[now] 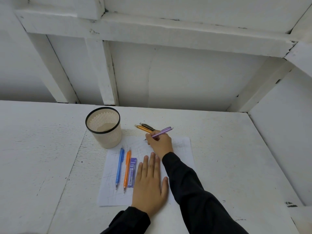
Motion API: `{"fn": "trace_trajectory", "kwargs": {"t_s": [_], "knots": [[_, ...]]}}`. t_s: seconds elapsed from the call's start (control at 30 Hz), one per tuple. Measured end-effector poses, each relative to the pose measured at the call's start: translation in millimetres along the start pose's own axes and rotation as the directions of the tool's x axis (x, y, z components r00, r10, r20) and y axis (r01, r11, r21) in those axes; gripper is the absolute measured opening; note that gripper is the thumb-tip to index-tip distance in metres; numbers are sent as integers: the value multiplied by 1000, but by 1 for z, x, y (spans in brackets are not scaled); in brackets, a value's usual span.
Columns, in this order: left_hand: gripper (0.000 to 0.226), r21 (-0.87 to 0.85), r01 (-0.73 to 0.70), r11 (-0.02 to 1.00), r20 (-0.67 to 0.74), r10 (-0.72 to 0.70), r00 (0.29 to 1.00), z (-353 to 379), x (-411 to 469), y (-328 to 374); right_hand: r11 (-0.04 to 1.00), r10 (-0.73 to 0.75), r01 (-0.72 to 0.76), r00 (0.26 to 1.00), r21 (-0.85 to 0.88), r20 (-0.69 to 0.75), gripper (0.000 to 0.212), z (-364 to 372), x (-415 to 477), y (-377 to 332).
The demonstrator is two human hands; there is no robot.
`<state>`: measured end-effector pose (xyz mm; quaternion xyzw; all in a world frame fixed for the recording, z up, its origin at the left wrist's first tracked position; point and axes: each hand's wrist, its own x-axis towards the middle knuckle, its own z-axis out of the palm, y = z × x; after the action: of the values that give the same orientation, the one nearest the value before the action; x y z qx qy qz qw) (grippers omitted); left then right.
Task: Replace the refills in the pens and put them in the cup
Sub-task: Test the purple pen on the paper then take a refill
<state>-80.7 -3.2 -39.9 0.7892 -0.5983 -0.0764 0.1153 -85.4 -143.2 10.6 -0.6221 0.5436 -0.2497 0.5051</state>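
On the paper (109,196), the right hand (160,144) grips the purple pen (163,131), tip down; the left hand (149,188) lies flat, fingers straight.

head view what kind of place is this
Probably a makeshift writing desk in a rough, white-painted wooden nook: a scuffed white table, bare painted beams behind it, and a scribbled paper sheet by a slotted cup.
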Motion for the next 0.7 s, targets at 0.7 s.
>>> {"fn": "trace_trajectory", "kwargs": {"t_s": [0.7], "knots": [[68,-4,2,1000,-33,-2,999,2,0,0,988,-13,7,999,-157,-33,16,-12,7,3]]}}
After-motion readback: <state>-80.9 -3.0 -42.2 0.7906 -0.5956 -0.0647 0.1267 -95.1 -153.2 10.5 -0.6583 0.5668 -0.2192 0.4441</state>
